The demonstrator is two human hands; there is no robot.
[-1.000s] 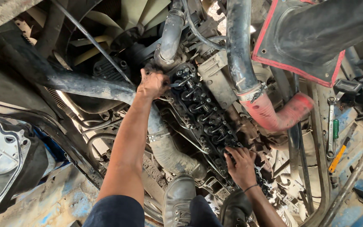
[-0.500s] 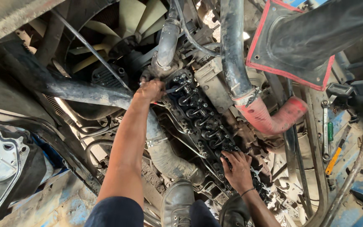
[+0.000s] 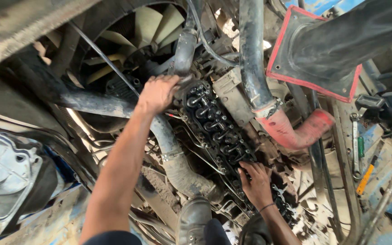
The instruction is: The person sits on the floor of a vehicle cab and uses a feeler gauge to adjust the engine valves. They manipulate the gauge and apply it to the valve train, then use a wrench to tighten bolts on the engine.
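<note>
Across the middle of the view runs an open engine, its exposed cylinder head [image 3: 218,131] a dark row of rocker arms slanting from 11 o'clock down to 5 o'clock. At 2 o'clock sits a big black air duct [image 3: 341,45] with a red-edged flange, and below it a red hose elbow [image 3: 296,129] joined to a black pipe [image 3: 250,54]. Pale fan blades [image 3: 155,27] show at 12 o'clock. A grimy corrugated hose [image 3: 178,168] drops toward 6 o'clock beside the head (thick with dirt). The left hand [image 3: 157,93], arm stretched out, is clenched over the upper end of the cylinder head at about 11 o'clock. The right hand [image 3: 256,183], a dark band at its wrist, rests with fingers spread on the lower end near 5 o'clock, gripping nothing I can make out. A wrench [image 3: 354,145] lies at 3 o'clock.
</note>
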